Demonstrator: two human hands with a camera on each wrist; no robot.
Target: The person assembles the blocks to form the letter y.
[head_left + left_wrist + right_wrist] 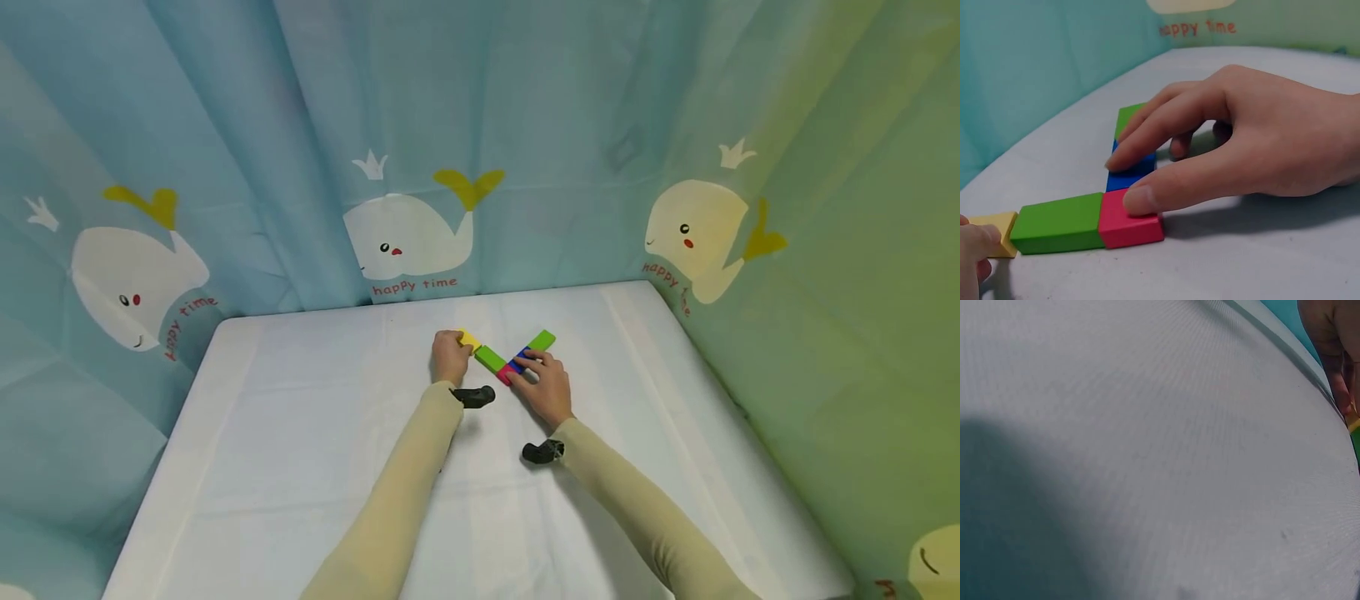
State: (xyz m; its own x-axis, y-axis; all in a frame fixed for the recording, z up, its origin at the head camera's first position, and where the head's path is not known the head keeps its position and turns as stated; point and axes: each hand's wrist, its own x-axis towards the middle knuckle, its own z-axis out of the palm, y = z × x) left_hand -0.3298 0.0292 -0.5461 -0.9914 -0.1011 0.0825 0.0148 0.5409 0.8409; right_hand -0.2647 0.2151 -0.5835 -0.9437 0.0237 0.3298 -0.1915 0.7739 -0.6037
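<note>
Both hands on a V of coloured blocks

Your left hand [450,358] pinches the yellow block [469,340] between thumb and fingers, at the far left end of the V. Your right hand [551,393] grasps nothing: its thumb rests on the red block [1132,230] at the near corner, and a fingertip lies on the blue block [1133,176] just beyond it (your other fingers partly hide each other).

Between yellow and red sits the left green block [491,359], touching the red; whether it also touches the yellow, you cannot quite tell. The right green block [542,340] continues from the blue, toward the far right.

The blocks look stiff and light, likely hard to damage, but their smooth faces could slide or skew at a nudge. Opposite long sides should give you the surest hold, with light pressure enough.

You have no container in view; the blocks lie directly on the white worktop [300,450]. Beyond its far edge hangs a blue whale-print curtain [555,242].
</note>
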